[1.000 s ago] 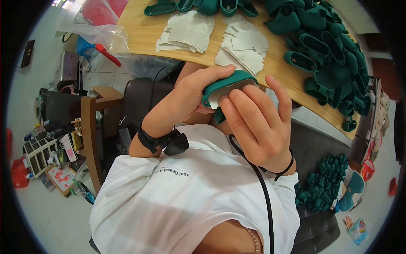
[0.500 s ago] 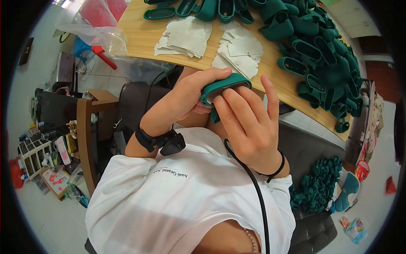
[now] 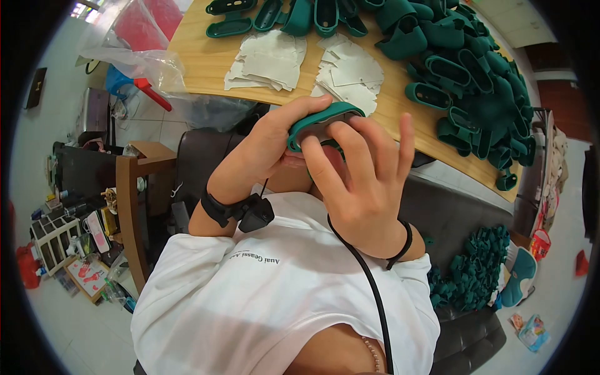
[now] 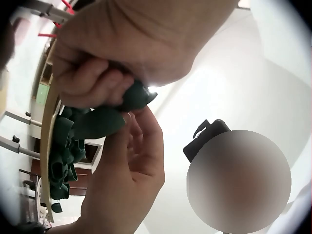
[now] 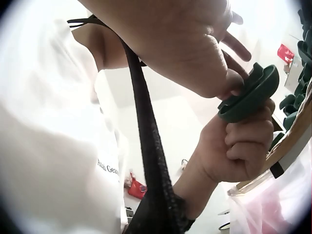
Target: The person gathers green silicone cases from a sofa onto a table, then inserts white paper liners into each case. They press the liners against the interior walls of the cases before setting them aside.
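Note:
A dark green rubbery case (image 3: 328, 114) with an oval opening is held over the lap at the table's front edge. My left hand (image 3: 269, 137) grips it from the left, thumb along its upper rim and fingers curled underneath. My right hand (image 3: 369, 187) has its index and middle fingers bent into the opening, while the little finger sticks up away from it. In the right wrist view the right thumb lies against the inner side of the green case (image 5: 251, 100). A greyish lining shows inside the opening, partly hidden by the fingers.
On the wooden table (image 3: 206, 69) lie two piles of white cut sheets (image 3: 272, 61) (image 3: 350, 72). Several green cases (image 3: 312, 15) stand along the back, with a large heap (image 3: 481, 94) at right. Another green heap (image 3: 472, 269) sits on the dark seat. A clear plastic bag (image 3: 144, 62) hangs at the left edge.
The case has tipped so that more of its opening shows. My right fingers have spread apart and the thumb now shows beneath them. White lining seen at the near end earlier is now out of sight.

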The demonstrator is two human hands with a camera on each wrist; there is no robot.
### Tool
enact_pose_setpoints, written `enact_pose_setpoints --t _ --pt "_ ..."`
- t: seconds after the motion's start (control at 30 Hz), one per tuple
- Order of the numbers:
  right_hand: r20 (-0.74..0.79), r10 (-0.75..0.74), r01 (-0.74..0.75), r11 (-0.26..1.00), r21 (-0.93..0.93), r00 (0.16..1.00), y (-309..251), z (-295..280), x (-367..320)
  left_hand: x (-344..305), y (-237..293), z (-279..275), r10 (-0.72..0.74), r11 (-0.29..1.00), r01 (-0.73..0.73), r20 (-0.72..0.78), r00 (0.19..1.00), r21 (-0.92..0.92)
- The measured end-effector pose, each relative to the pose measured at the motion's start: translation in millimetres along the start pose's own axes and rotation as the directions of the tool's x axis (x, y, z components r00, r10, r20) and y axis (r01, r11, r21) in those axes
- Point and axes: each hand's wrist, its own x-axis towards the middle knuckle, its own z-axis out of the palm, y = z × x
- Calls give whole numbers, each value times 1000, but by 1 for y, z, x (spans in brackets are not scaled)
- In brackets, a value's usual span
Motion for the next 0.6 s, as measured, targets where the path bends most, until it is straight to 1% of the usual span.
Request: enact_pose_setpoints --t 0.13,0.23,0.3,0.33,0.4,0.43,0.5,0.53,0.57,0.6 --pt "-116 -23 3 985 -171 993 0 5 0 -2 2 -2 19 1000 -19 -17 1000 22" --pt "-73 -3 -10 983 -182 997 -1 4 0 -2 5 -5 12 1000 -11 32 999 -2" --pt "-48 19 -23 996 -91 999 -1 4 2 -2 5 0 11 999 -10 -23 1000 35" --pt "-33 30 -31 998 -46 999 -1 4 2 -1 3 10 19 996 -9 -107 994 92" --pt "-23 37 -37 999 0 999 -1 5 1 -1 2 9 39 994 -26 -123 992 104" --pt "-18 40 -39 999 23 999 -1 6 1 -2 2 0 50 997 -46 -56 997 57" --pt "-37 41 -41 999 3 998 -2 6 3 -4 3 -6 53 999 -53 -5 999 10" --pt "-47 42 -43 999 -7 998 -2 5 4 -5 5 -1 43 999 -43 -20 999 10" --pt "-18 38 -38 999 -5 999 -1 4 4 -6 6 1 33 999 -33 -35 999 10" --pt "10 34 -34 999 -3 999 0 1 4 -8 6 -3 41 999 -41 -3 999 -9"
